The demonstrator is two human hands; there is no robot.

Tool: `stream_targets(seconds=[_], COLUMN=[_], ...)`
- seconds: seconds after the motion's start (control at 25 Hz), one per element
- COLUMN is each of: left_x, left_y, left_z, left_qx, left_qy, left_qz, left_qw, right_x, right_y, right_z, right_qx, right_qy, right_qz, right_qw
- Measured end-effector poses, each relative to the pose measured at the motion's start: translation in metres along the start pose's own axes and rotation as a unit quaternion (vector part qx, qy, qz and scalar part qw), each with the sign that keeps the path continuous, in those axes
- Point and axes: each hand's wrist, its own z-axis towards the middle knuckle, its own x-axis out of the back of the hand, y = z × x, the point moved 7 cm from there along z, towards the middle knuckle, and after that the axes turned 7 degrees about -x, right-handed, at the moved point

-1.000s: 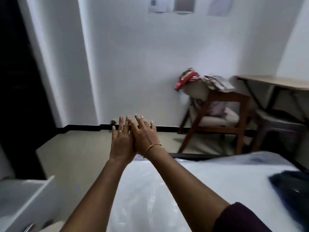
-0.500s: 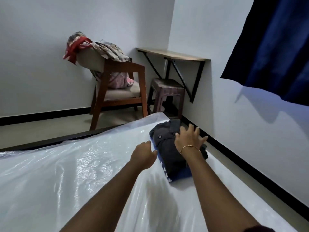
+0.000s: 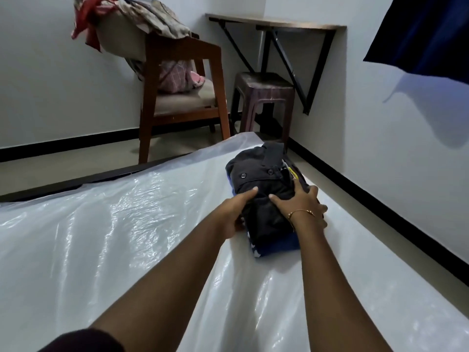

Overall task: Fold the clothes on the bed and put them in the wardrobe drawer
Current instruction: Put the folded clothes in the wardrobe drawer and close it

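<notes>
Left hand point(image 3: 234, 212) clamps the near-left side of the folded clothes stack point(image 3: 266, 199), thumb on top, fingers tucked against or under the edge, hidden from here. Right hand point(image 3: 303, 205) is spread over the stack's right side, thumb on the top fabric, fingers wrapping down the far flank. Both hands are closed onto the stack, none free.

Stack location: on the bed point(image 3: 127, 224), at its far right corner, close to the mattress edge and the wall side. Top layer is a dark garment with buttons; a blue piece point(image 3: 276, 246) shows at the bottom on the side nearest the person, with a patterned edge.

Reading: the stack is about to be lifted for the drawer. The drawer is not in view.

Risks from here:
- The bed is wrapped in glossy plastic film. Low friction likely, so the bottom piece can slide away from the stack instead of coming up with it.
- The blue bottom layer pokes out past the dark one on the near side. If the fingers aren't fully under it, it stays behind or unfolds.
- The stack looks loose and bulgy, not flat. A side squeeze without support underneath could buckle the middle and undo the folds.
- The stack sits next to the bed edge; a push to the right drops it in the gap toward the wall.
- The flap sticking up at the stack's far end could flop open in transit.
</notes>
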Motion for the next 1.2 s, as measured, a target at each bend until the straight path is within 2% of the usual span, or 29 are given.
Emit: stream_targets(seconds=[0.12, 0.2, 0.4, 0.52, 0.56, 0.64, 0.68, 0.72, 0.76, 0.8, 0.88, 1.0, 1.08, 1.12, 1.2], left_x=[0.003, 0.018, 0.09, 0.146, 0.161, 0.183, 0.191, 0.194, 0.198, 0.203, 0.216, 0.245, 0.277, 0.297, 0.337], left_y=[-0.01, -0.006, 0.016, 0.016, 0.015, 0.009, 0.005, -0.003, -0.011, -0.02, -0.028, -0.018, -0.015, -0.016, -0.015], left_z=[-0.001, -0.009, -0.04, -0.053, -0.059, -0.067, -0.07, -0.07, -0.072, -0.072, -0.081, -0.103, -0.115, -0.121, -0.134], left_qx=[0.042, 0.042, -0.009, -0.046, -0.055, -0.072, -0.077, -0.077, -0.077, -0.079, -0.103, -0.201, -0.228, -0.222, -0.202], left_qy=[-0.012, 0.002, 0.099, 0.187, 0.214, 0.256, 0.275, 0.291, 0.306, 0.319, 0.34, 0.346, 0.364, 0.373, 0.359], left_qz=[0.011, -0.04, -0.145, -0.254, -0.301, -0.379, -0.396, -0.399, -0.395, -0.389, -0.399, -0.506, -0.549, -0.554, -0.546], left_qw=[0.999, 0.998, 0.985, 0.948, 0.928, 0.886, 0.873, 0.866, 0.863, 0.86, 0.845, 0.764, 0.717, 0.71, 0.729], right_x=[-0.008, -0.02, -0.063, -0.092, -0.103, -0.125, -0.139, -0.153, -0.164, -0.171, -0.182, -0.196, -0.204, -0.208, -0.208], right_y=[0.0, -0.014, -0.08, -0.131, -0.143, -0.155, -0.158, -0.161, -0.166, -0.17, -0.171, -0.176, -0.177, -0.179, -0.184], right_z=[-0.01, -0.024, -0.064, -0.097, -0.106, -0.124, -0.135, -0.144, -0.154, -0.16, -0.164, -0.172, -0.178, -0.18, -0.188], right_qx=[0.004, 0.027, 0.133, 0.213, 0.198, 0.088, 0.027, -0.017, -0.032, -0.03, -0.024, -0.054, -0.082, -0.08, -0.066], right_qy=[0.022, 0.029, -0.004, -0.035, -0.054, -0.139, -0.208, -0.278, -0.333, -0.36, -0.378, -0.421, -0.451, -0.459, -0.468], right_qz=[0.036, 0.072, 0.1, 0.145, 0.161, 0.207, 0.251, 0.306, 0.346, 0.366, 0.362, 0.344, 0.332, 0.322, 0.305], right_qw=[0.999, 0.997, 0.986, 0.966, 0.965, 0.964, 0.945, 0.91, 0.877, 0.857, 0.852, 0.838, 0.824, 0.824, 0.827])
